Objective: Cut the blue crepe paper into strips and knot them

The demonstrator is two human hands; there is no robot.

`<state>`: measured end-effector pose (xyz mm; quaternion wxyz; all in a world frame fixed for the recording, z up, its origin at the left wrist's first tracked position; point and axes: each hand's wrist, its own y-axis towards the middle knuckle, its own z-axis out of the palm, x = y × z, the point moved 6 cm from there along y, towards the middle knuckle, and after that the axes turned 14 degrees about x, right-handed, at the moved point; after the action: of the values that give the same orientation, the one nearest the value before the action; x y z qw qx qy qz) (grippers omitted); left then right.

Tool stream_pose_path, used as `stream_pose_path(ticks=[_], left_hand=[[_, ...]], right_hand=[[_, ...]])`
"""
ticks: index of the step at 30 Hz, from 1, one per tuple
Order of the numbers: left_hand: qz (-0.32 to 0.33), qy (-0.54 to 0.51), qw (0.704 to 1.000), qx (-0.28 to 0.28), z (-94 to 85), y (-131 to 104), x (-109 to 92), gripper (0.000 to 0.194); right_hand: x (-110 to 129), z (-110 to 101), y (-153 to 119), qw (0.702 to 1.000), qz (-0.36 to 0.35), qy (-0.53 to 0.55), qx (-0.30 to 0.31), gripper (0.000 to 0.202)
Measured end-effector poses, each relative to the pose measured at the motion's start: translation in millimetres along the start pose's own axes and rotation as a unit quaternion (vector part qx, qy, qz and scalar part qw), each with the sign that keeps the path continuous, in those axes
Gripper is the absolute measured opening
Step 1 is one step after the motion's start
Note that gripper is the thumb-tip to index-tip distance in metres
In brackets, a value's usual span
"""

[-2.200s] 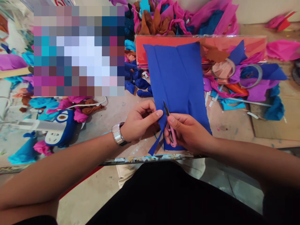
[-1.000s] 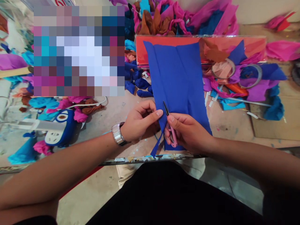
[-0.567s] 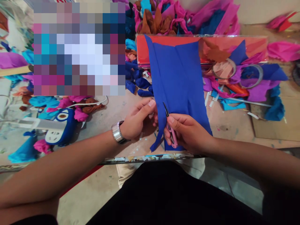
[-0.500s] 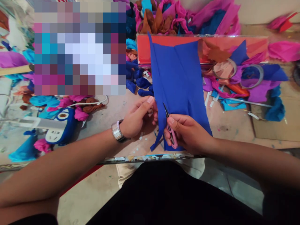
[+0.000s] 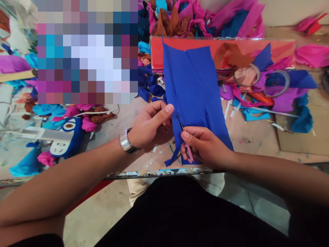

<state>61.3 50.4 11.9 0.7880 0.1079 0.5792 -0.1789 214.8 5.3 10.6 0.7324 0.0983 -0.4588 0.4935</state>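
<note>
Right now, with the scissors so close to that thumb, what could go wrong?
The pink-handled scissors might nick the left hand's thumb, near the blade tip. The narrow strip at the blue sheet's left edge could tear. The sheet's far end overlaps the red pack, so it may slip.

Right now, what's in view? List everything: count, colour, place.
Sheet: 1, blue, centre.
Scissors: 1, pink and black, over sheet.
Bundles: several, dark blue, left of sheet.
Packet: 1, red, under sheet's far end.
Rings: 2, grey, right.
Scraps: many, mixed colours, both sides, back.
Socket block: 1, blue and white, left.
Plug: 1, white, at socket block.
Cable: 1+, white, left.
Cardboard: count unclear, tan, right.
Table: 1, pale, beneath.
Floor: 1, grey, bottom.
Pixelated patch: upper left, contents unreadable.
Watch: 1, silver, left wrist.
Clothing: count unclear, black, bottom.
Left hand: 1, by sheet's left edge, contact unclear.
Right hand: 1, holding scissors.
</note>
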Motion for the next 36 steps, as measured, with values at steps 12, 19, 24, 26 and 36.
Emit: stream_pose_path(ticks=[12, 19, 24, 26, 36], left_hand=[[-0.004, -0.078, 0.997, -0.003, 5.9, -3, 4, 0.033], [0.005, -0.087, 0.996, 0.007, 12.8, -2, -1, 0.036], [-0.011, -0.117, 0.993, 0.017, 15.8, -3, 1, 0.037], [-0.011, -0.12, 0.993, 0.019, 15.8, -4, 2, 0.036], [-0.008, -0.098, 0.995, 0.019, 12.6, -4, 4, 0.032]], right_hand=[[-1, -3, 1, 1.0, -0.023, 0.014, 0.004, 0.039], [0, -1, 1, 0.999, -0.026, 0.036, 0.009, 0.039], [0, 0, 2, 0.998, -0.03, 0.046, 0.005, 0.042], [0, -1, 2, 0.998, -0.034, 0.048, 0.002, 0.042], [3, -1, 2, 0.999, -0.036, 0.017, -0.012, 0.045]])
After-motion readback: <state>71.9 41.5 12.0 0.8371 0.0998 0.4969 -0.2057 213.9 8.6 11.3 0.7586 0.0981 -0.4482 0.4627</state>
